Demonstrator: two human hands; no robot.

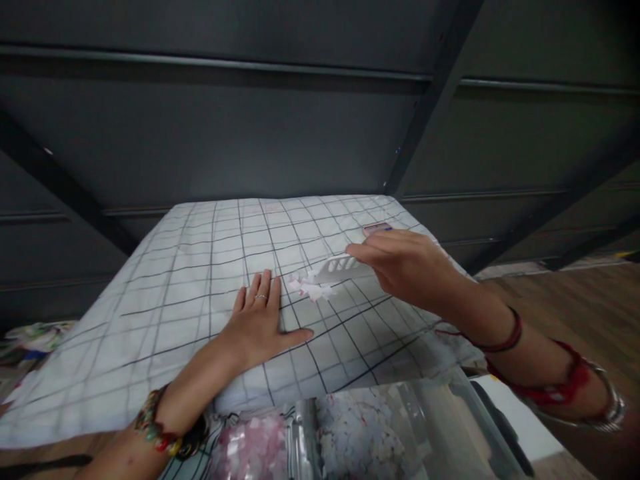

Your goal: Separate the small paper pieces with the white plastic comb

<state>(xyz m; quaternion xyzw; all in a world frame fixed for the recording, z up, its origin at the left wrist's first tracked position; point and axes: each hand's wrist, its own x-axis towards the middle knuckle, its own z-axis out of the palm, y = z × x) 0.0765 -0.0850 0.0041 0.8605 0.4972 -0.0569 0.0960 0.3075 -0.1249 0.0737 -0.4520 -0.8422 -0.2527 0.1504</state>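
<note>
My left hand (260,327) lies palm down on a white checked cloth (210,253), fingers spread, and holds nothing. A small heap of white paper-like scraps (307,288) with a few reddish specks lies just right of its fingertips. My right hand (407,267) is closed around one end of a white slotted plastic tool (337,267), perhaps a scoop or spatula. The tool's far edge is at the heap; whether it presses on the cloth I cannot tell. My fingers hide the gripped end.
A phone (377,229) rests on the cloth beyond my right hand. At the near edge stands a clear plastic bin (450,420). Pink pieces (257,443) and pale flakes (360,433) fill bags there. Dark panels (250,133) rise behind the cloth.
</note>
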